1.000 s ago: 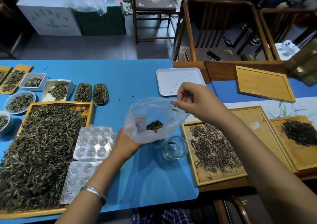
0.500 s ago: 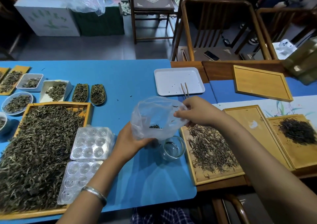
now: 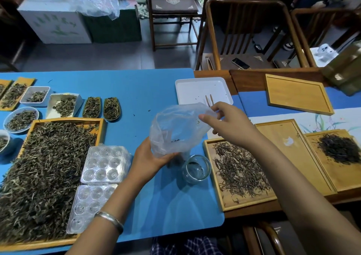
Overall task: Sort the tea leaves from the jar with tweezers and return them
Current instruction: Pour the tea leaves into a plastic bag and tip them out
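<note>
My left hand (image 3: 150,158) grips the bottom of a clear plastic bag (image 3: 177,129) with a few dark tea bits inside. The bag's upper rim is pinched by my right hand (image 3: 224,125), which also holds wooden tweezers (image 3: 208,100) whose tips stick up over the white tray (image 3: 203,86). A small glass jar (image 3: 197,169) stands just below the bag on the blue mat, nearly empty. A wooden tray of thin brown tea leaves (image 3: 238,168) lies to the jar's right, under my right forearm.
A large wooden tray of green-brown leaves (image 3: 45,168) fills the left. Two clear plastic cell trays (image 3: 101,178) lie beside it. Small dishes of leaves (image 3: 64,106) line the back left. More wooden trays, one with a dark tea pile (image 3: 340,149), sit right. Chairs stand behind.
The clump of tea leaves that was inside the bag is gone; only specks remain. My right hand moved lower and rightward on the bag rim, and the tweezers now show above it.
</note>
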